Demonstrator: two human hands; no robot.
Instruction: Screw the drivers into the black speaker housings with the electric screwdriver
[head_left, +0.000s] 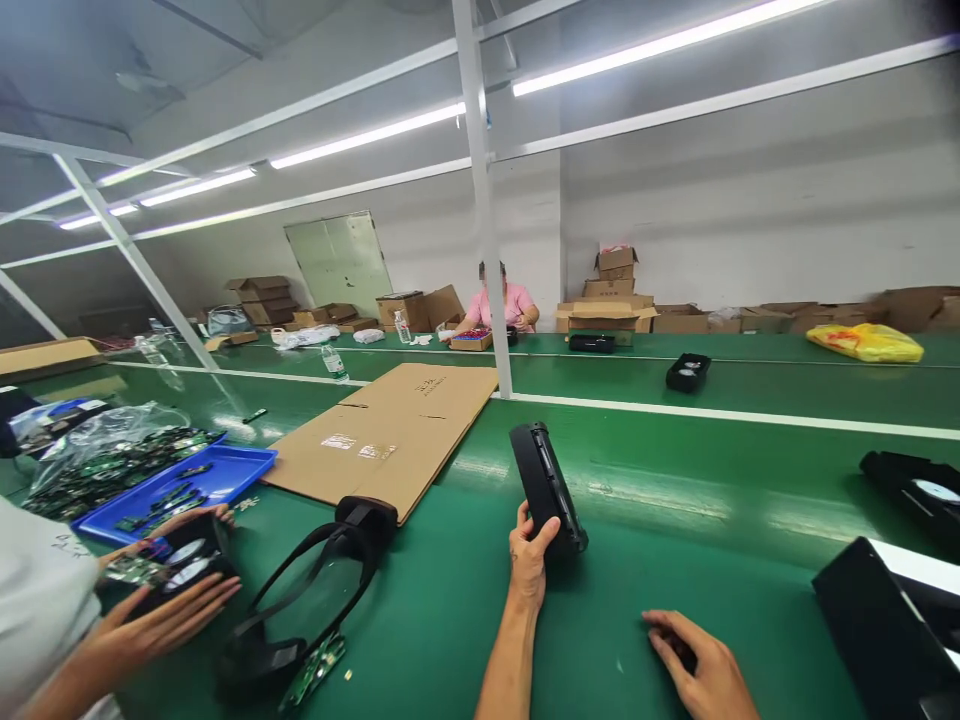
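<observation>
My left hand point(529, 556) grips a black plastic headset shell point(546, 488) by its lower end, holding it tilted above the green workbench point(480, 500). My right hand point(699, 664) rests on the bench with curled fingers, a small dark shape showing beneath them. Further right lie a black headset body with round lenses point(911, 490) and a black box point(874, 630). To the left, a head strap headset point(315, 590) lies beside a green circuit board point(315, 672).
A co-worker's hands point(169, 590) hold a lensed headset part beside a blue tray of circuit boards point(176, 490). A flat cardboard sheet point(382, 440) lies ahead. A person in pink point(499, 305) sits across a further bench, with stacked cardboard boxes point(607, 300) behind. A white post point(484, 200) stands between the benches.
</observation>
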